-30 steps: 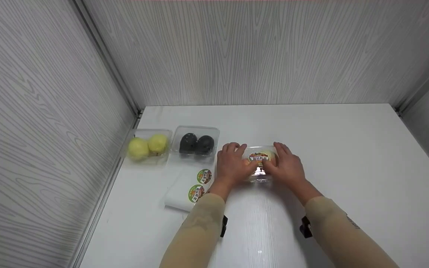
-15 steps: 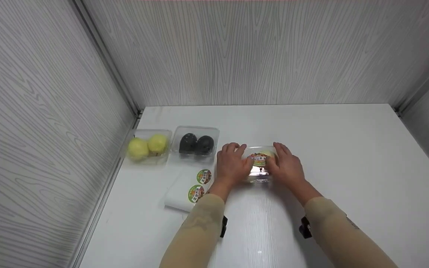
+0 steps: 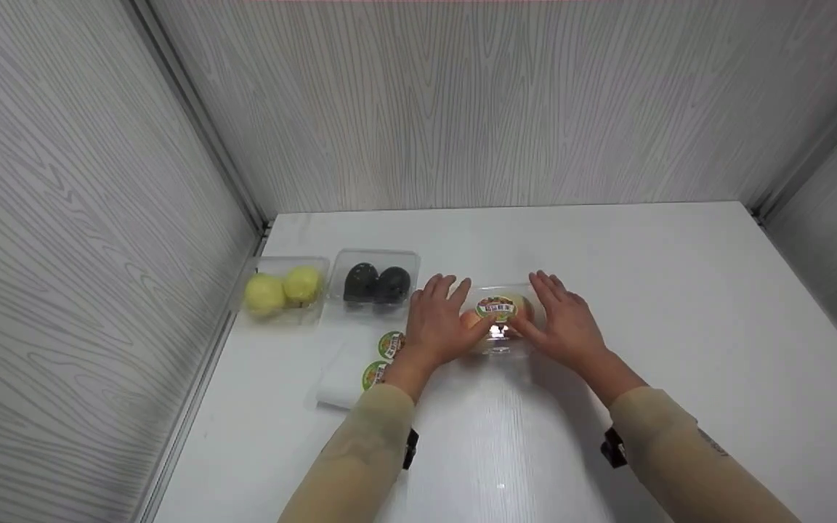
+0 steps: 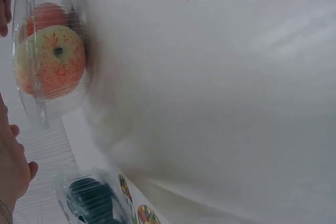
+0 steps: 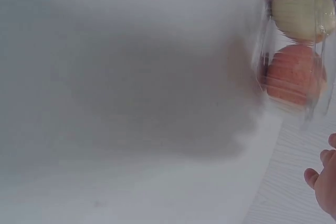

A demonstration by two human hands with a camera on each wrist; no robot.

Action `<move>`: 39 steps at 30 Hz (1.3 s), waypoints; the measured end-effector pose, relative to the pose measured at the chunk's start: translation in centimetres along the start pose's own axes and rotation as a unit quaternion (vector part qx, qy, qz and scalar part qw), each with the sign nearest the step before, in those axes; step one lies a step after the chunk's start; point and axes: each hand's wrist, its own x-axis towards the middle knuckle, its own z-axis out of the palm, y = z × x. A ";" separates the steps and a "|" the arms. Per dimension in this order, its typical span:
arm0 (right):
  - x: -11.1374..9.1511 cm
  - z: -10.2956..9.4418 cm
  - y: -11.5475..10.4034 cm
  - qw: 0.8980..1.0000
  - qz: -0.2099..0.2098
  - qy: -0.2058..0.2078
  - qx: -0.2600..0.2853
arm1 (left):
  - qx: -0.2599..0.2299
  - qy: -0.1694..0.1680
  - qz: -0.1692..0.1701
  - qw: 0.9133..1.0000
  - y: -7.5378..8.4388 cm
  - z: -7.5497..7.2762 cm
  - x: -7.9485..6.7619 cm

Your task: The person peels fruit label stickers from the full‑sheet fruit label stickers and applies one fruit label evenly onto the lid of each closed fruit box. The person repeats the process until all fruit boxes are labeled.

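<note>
A clear plastic clamshell box point(image 3: 500, 350) stands on the table in front of me, its lid down. Two red-and-yellow apples point(image 4: 59, 69) show through its walls, best seen in the wrist views. On the lid sits a round colourful sticker point(image 3: 496, 309). My left hand point(image 3: 439, 323) hovers at the box's left side, fingers straight and spread. At the right side is my right hand point(image 3: 565, 325), fingers likewise extended. Both thumbs point in over the lid beside the sticker; whether they touch it I cannot tell. The wrist views show the other fingers apart from the box.
Left of the hands lies a white sheet point(image 3: 342, 378) with round stickers point(image 3: 391, 344), partly covered by the left forearm. Behind it stands a clear box with two dark fruits point(image 3: 393, 285). Another clear box holds two yellow fruits point(image 3: 264, 293) at the far left. Wood-grain walls point(image 3: 462, 109) enclose the table.
My thumbs have slid apart from the sticker's middle, uncovering it. Both hands have loosened from the box sides, with fingers straighter and spread. The head view has shifted slightly.
</note>
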 end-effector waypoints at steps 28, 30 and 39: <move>-2.8 0.7 1.3 0.999 -0.015 -0.016 -0.029 | 0.050 0.029 0.033 0.998 -0.3 1.1 -3.4; -2.8 0.7 1.5 0.999 -0.012 -0.016 -0.027 | 0.051 0.032 0.034 0.998 -0.1 1.3 -3.2; -2.6 0.6 2.7 0.999 0.010 -0.027 -0.021 | 0.056 0.033 0.039 0.997 0.7 1.9 -2.0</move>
